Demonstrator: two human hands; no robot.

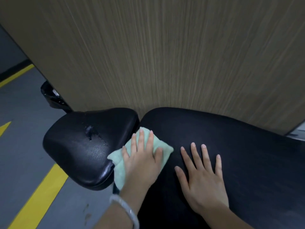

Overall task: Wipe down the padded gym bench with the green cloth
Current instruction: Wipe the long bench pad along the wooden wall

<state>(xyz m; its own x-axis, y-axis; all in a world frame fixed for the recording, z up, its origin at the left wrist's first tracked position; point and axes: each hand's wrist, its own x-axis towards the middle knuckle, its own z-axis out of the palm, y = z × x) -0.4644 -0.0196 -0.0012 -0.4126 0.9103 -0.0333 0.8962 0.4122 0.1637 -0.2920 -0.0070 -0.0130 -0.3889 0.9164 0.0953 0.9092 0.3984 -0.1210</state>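
Left hand [142, 162] flat, fingers straight and spread, pressing on the green cloth [145, 156]; no curled grip. Middle of the cloth hidden under the palm, only edges showing at 12, 3 and 9 o'clock around the fingers and a flap trailing toward 7 o'clock. Cloth pale mint, soft, folded into a rumpled pad, lying over the gap between the two black pads of the worktop [247, 154]. Right hand [203, 177] at 3 o'clock of the cloth, near but apart from it, fingers splayed flat on the long pad, holding nothing. Pale bangle [125, 210] on the left wrist; both forearms cut off at the lower edge. Small seat pad [79, 146] at 9 o'clock, shiny, with a torn, scuffed patch on top. Wood-grain panel [165, 55] at 12 o'clock, blurred. Grey floor [21, 146] with yellow stripes at 8 o'clock. Dark object at 10 o'clock, too dim to identify.
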